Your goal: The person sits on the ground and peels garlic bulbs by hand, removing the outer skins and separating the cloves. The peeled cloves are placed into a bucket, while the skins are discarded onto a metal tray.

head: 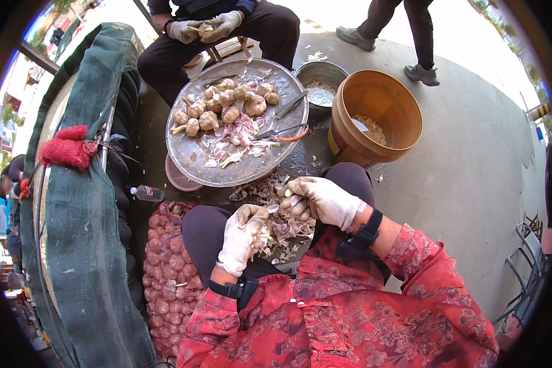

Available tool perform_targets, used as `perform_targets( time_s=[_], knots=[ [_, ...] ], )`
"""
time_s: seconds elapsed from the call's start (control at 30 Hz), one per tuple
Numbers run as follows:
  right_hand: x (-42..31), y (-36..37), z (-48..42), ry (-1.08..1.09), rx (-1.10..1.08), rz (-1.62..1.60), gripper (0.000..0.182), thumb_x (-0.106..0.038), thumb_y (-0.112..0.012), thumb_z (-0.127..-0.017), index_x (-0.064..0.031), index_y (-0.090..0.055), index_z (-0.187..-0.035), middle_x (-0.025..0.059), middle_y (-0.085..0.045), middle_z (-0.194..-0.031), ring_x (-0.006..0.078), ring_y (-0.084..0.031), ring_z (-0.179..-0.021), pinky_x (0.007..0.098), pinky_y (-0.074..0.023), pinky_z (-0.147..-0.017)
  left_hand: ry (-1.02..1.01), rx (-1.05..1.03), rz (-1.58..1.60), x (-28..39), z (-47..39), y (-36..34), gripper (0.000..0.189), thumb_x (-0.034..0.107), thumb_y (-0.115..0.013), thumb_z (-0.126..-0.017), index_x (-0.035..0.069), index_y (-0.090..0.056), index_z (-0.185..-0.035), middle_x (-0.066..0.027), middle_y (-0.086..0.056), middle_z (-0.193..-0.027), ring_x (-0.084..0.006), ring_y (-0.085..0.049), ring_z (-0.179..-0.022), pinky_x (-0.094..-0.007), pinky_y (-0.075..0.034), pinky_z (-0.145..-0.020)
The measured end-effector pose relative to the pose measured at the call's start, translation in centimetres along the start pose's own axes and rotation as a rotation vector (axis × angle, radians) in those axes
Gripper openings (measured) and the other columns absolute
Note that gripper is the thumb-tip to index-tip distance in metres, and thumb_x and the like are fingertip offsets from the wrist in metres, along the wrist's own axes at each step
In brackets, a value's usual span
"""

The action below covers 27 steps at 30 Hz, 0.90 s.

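In a soiled white knit glove, my left hand (246, 234) is closed around part of a garlic bulb (261, 240), its cloves and skins showing below the fingers. A pale clove (273, 209) lies at its fingertips. My right hand (324, 200), gloved alike, holds several garlic cloves (296, 201) in curled fingers, a little higher and to the right. Both hands are above my knees, over a heap of garlic skins (287, 230). Beyond them, a round metal tray (198, 168) carries whole garlic bulbs (227, 99), pinkish skins (239, 133), a knife (290, 105) and an orange-handled tool (283, 135).
An orange-brown bucket (377, 92) and a metal basin (321, 69) contain peeled cloves. A red mesh sack of garlic (172, 280) and a plastic bottle (147, 193) are at left. A gloved co-worker (218, 27) sits opposite; another person's legs (395, 27) stand behind.
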State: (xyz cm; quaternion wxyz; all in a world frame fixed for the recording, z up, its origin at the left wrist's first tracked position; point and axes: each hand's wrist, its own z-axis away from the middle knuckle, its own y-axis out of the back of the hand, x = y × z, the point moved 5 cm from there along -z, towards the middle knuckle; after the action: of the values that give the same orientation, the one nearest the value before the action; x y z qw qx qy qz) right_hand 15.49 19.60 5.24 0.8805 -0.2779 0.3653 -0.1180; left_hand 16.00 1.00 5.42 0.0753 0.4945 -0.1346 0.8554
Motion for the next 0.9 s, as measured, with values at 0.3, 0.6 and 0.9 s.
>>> perform_targets(
  time_s=[0.3, 0.6, 0.9],
  knots=[
    [-10.8, 5.3, -2.1, 0.215, 0.09, -0.155, 0.034, -0.031, -0.047, -0.098, -0.0007, -0.053, -0.114, 0.0041, -0.063, -0.098, 0.0078, -0.058, -0.076, 0.0226, -0.0487, -0.064, 0.091, -0.034, -0.134, 0.6, -1.7, -1.2, 0.008, 0.01, -0.059, -0.09, 0.002, -0.062, -0.092, -0.0012, -0.057, -0.072, -0.007, -0.051, -0.056, -0.0218, -0.042, -0.05],
    [-13.7, 7.6, -5.6, 0.317, 0.212, 0.016, 0.028, -0.024, -0.044, -0.098, -0.0019, -0.053, -0.112, 0.0102, -0.066, -0.101, 0.0158, -0.064, -0.08, 0.0267, -0.0532, -0.064, -0.187, -0.201, -0.725, -0.5, -3.9, -0.7, 0.019, 0.015, -0.053, -0.093, 0.001, -0.064, -0.097, -0.0062, -0.067, -0.095, -0.0117, -0.061, -0.083, -0.0265, -0.048, -0.076],
    [-12.0, 1.6, -6.9, 0.416, 0.302, 1.202, 0.027, -0.028, -0.054, -0.093, -0.0066, -0.059, -0.107, 0.0095, -0.067, -0.095, 0.0224, -0.064, -0.08, 0.0329, -0.0506, -0.069, -0.079, -0.271, -0.294, 1.9, -5.8, 0.9, 0.025, 0.021, -0.051, -0.096, -0.001, -0.062, -0.099, -0.008, -0.066, -0.093, -0.0151, -0.063, -0.084, -0.0266, -0.049, -0.074]
  ],
)
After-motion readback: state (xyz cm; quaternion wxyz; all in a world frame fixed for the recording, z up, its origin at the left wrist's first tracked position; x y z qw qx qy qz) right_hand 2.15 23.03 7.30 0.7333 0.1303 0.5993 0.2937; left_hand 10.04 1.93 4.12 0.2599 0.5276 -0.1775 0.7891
